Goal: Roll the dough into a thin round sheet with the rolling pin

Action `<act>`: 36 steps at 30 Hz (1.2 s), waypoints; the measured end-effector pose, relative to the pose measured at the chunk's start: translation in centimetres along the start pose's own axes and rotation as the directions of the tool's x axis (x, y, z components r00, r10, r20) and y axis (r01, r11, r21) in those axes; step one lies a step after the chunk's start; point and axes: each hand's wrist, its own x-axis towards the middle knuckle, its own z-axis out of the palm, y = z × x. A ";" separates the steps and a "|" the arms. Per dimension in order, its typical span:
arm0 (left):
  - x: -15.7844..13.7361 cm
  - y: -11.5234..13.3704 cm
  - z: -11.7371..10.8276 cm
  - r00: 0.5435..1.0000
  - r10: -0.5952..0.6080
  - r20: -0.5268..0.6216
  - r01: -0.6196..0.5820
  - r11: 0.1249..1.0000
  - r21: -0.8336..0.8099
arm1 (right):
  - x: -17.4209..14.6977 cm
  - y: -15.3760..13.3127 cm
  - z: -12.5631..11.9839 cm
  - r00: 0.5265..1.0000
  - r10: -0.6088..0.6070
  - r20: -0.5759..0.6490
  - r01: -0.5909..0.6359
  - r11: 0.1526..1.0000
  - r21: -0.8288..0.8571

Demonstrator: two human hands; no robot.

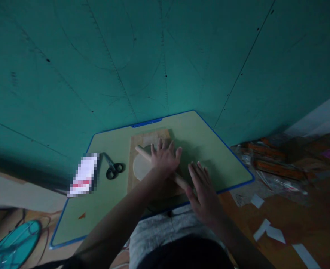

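On a wooden board (134, 144) lies a flat, pale round sheet of dough (140, 168). A wooden rolling pin (143, 152) crosses it diagonally, from upper left to lower right. My left hand (165, 157) rests palm down over the middle of the pin, its fingers spread and stretched forward, hiding part of the dough. Near the pin's lower right end is my right hand (202, 190), fingers extended, with the thumb at or touching that end. Black-handled scissors (113, 167) lie left of the board.
A pale green table (221, 160) with a blue edge holds the board, against a green wall (142, 56). A blurred white packet (83, 175) and a small orange scrap (82, 216) lie at left. Paper pieces (275, 233) and plastic-wrapped items (274, 168) are on the floor at right.
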 end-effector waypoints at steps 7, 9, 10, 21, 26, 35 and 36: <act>-3.1 -2.0 -0.8 0.994 0.097 -0.047 -0.097 0.995 0.002 | 0.5 -1.2 0.1 1.000 -0.025 0.000 0.025 0.996 0.084; -5.9 -3.9 -0.9 0.983 0.174 -0.067 -0.173 0.985 0.016 | 0.6 -1.4 0.1 1.000 -0.026 -0.009 0.027 0.991 0.128; -7.1 -4.8 -0.9 0.984 0.146 -0.098 -0.144 0.989 0.028 | 0.7 -1.3 0.1 1.000 -0.022 -0.020 0.024 0.988 0.149; -2.5 -2.1 -1.2 0.992 0.113 0.063 -0.116 0.992 0.041 | 0.3 1.5 -0.9 0.989 0.095 -0.115 -0.066 0.969 0.239; 1.8 0.3 -1.0 0.994 -0.057 0.092 0.057 0.998 0.003 | 0.5 2.2 -1.6 0.984 0.109 -0.138 -0.074 0.969 0.234; -4.8 -2.1 -0.5 0.997 0.060 -0.046 -0.058 0.997 0.056 | 2.5 -2.5 1.0 0.995 -0.099 -0.013 0.100 0.993 0.067; -6.2 -2.8 -0.4 0.993 0.097 -0.069 -0.092 0.993 0.068 | 2.6 -2.9 1.3 0.993 -0.115 0.007 0.115 0.993 0.029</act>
